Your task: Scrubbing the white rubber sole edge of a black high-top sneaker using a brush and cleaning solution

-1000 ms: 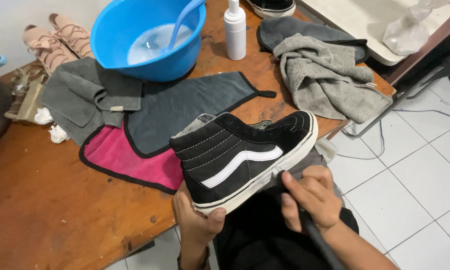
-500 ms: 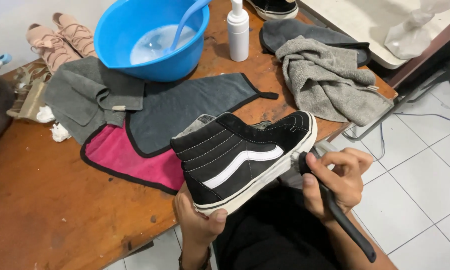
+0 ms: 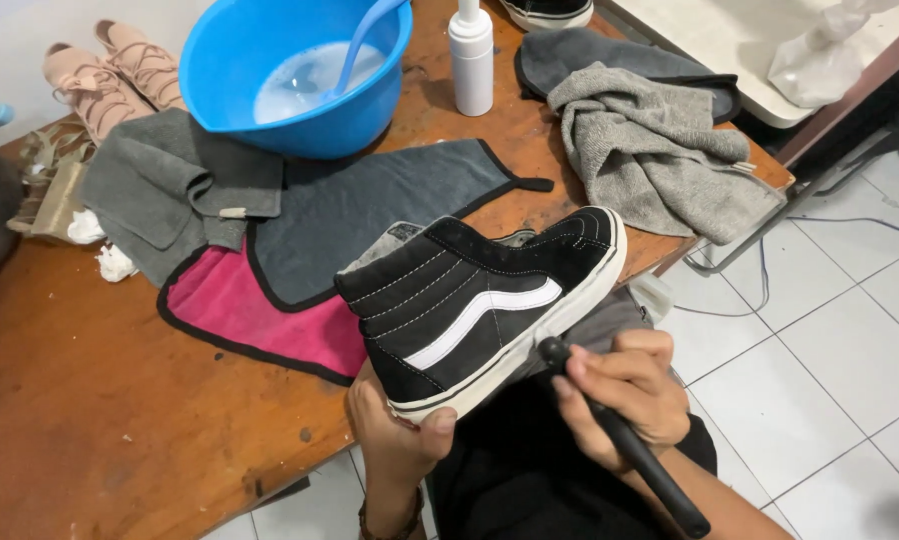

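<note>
A black high-top shoe [image 3: 480, 300] with a white side stripe and white sole is held on its side over the table's near edge. My left hand [image 3: 395, 430] grips it from beneath at the heel. My right hand [image 3: 625, 395] holds a black brush handle [image 3: 635, 455], whose head touches the white sole edge near the middle of the shoe. A grey cloth [image 3: 610, 322] lies under the shoe's toe end, over my lap.
On the wooden table [image 3: 100, 440] are a blue basin [image 3: 295, 75] of soapy water with a blue brush in it, a white pump bottle [image 3: 470, 55], grey cloths [image 3: 660, 160], a dark grey cloth [image 3: 370, 215] and a pink cloth [image 3: 270, 320]. Pink heeled shoes [image 3: 105, 85] lie far left. White floor tiles lie to the right.
My right hand with the brush has slid along the sole, out toward the toe and back toward the middle. The left hand keeps the shoe steady.
</note>
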